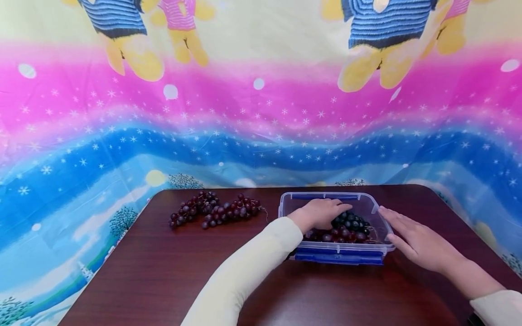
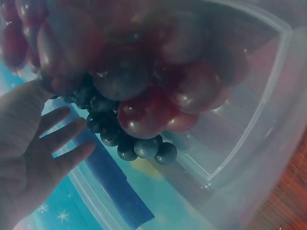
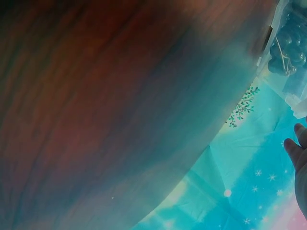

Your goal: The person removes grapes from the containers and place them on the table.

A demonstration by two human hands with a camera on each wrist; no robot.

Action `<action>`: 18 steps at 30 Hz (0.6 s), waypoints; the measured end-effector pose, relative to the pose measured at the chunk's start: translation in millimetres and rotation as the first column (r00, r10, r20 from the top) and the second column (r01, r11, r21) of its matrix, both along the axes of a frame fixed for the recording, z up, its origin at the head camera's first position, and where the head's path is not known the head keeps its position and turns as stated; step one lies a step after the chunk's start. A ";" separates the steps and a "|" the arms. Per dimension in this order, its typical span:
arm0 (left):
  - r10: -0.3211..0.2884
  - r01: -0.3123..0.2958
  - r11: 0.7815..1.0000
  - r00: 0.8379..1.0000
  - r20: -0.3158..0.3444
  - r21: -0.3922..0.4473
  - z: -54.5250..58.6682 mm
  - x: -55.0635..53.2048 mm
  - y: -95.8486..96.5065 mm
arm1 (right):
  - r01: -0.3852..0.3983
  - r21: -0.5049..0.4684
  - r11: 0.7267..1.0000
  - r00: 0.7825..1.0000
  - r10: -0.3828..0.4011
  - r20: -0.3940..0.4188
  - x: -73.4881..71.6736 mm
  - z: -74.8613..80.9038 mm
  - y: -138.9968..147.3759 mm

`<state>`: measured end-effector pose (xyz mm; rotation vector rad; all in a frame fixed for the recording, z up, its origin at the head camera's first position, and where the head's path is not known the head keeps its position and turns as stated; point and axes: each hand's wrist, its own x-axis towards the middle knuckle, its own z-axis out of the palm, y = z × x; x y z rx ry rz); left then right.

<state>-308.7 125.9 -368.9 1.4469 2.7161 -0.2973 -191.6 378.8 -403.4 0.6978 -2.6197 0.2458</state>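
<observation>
A clear plastic container (image 1: 338, 246) with blue clips stands at the right of the table in the head view. Inside it are red grapes (image 1: 340, 236) and, behind them, a bunch of black grapes (image 1: 351, 222). My left hand (image 1: 324, 212) reaches over the container's left part, its fingers extended beside the black grapes. The left wrist view shows these fingers spread near the black grapes (image 2: 146, 147); contact is hard to tell. At the container's right rim lies my right hand (image 1: 424, 240), fingers straight, fingertips at the edge. Only part of that hand (image 3: 300, 163) shows in the right wrist view.
Two bunches of red grapes, one farther left (image 1: 193, 209) and one nearer the container (image 1: 232, 212), lie on the dark wooden table (image 1: 171, 280). A patterned cloth (image 1: 261, 113) hangs behind the table's back edge.
</observation>
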 end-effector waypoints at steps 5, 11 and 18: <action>0.025 -0.024 0.999 1.000 0.017 -0.028 -0.5 1.3 3.1 | -0.003 0.003 1.000 1.000 0.003 -0.005 0.2 1.0 -0.3; 0.069 -0.067 0.997 0.996 0.052 -0.038 -4.4 1.4 4.3 | -0.002 0.010 1.000 1.000 0.002 -0.008 1.0 1.2 -0.4; 0.110 -0.108 0.994 0.988 0.105 -0.021 -6.2 1.5 2.0 | -0.010 0.009 1.000 1.000 0.011 -0.014 1.0 1.1 -0.2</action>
